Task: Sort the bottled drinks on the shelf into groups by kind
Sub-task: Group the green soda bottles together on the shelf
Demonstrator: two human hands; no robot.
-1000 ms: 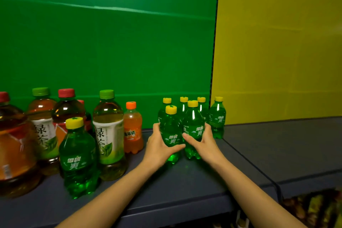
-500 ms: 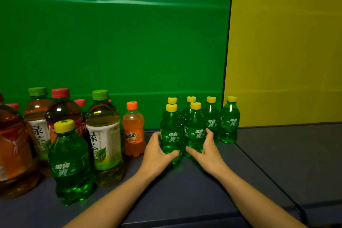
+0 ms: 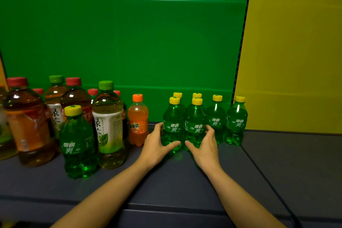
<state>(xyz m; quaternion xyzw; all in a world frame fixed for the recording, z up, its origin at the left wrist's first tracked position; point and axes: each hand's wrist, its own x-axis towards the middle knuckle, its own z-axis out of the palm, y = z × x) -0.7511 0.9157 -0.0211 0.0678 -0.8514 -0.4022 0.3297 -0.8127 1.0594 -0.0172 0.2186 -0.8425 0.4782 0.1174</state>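
Observation:
Several small green soda bottles with yellow caps stand grouped at the back right of the dark shelf [image 3: 166,187]. My left hand [image 3: 157,146] wraps the low part of the front left green soda bottle [image 3: 173,116]. Around the front right green soda bottle [image 3: 196,116] curls my right hand [image 3: 205,146]. Both bottles stand upright on the shelf, side by side. One more green soda bottle [image 3: 77,140] stands alone at the front left. A small orange soda bottle [image 3: 137,122] is just left of my left hand.
Large green tea bottles [image 3: 108,122] with green caps and brown tea bottles with red caps [image 3: 27,122] crowd the left. A green panel [image 3: 129,42] backs this bay, a yellow panel [image 3: 296,61] the right one. A seam [image 3: 259,168] divides the shelf.
The two front green bottles went from held near the shelf edge to standing back against the group. My hands slid lower on them. The view shifted left.

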